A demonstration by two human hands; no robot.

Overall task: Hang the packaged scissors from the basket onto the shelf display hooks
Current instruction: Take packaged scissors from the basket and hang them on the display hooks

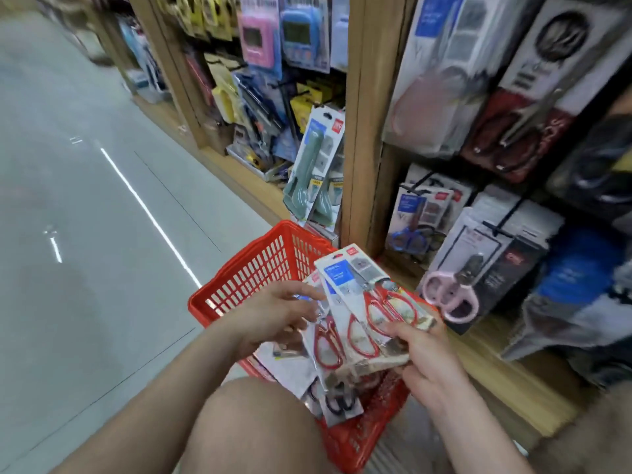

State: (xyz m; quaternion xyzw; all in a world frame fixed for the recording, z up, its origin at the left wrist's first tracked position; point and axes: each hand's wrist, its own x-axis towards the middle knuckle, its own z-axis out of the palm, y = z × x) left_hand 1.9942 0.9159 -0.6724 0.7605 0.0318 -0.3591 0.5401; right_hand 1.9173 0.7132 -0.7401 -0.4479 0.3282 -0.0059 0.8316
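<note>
Far left, floor [85, 234]: we see pale grey ground with a bright white streak running diagonally toward the basket.
Low centre-left, knee [253, 432]: our bare knee fills the bottom edge, in front of the basket.
Left hand [273, 319]: we pinch the left edge of the fanned packs, thumb on top and fingers curled beneath.
Red basket [260, 265]: it sits on the floor just beside the shelf base, under both hands; more carded packs lie in it, one with black-handled scissors [338, 401].
Green pack [314, 172]: it hangs above the basket's far rim, on the left of the wooden post.
Red-handled scissors packs [362, 323]: several white cards overlap in a fan above the basket, held between both hands, tops tilted toward the shelf; none is on a hook.
Wooden post [366, 131]: upright, dividing two shelf bays crowded with hanging goods.
Right hand [424, 357]: we grasp the lower right corner of the fan, thumb pressed on the front.
Blue-handled scissors pack [413, 220]: it hangs low in the right bay.
Pink-handled scissors pack [455, 295]: it hangs from a black hook [499, 230], just right of the fan.
Far right: the upper packs are blurred; we cannot read them.
</note>
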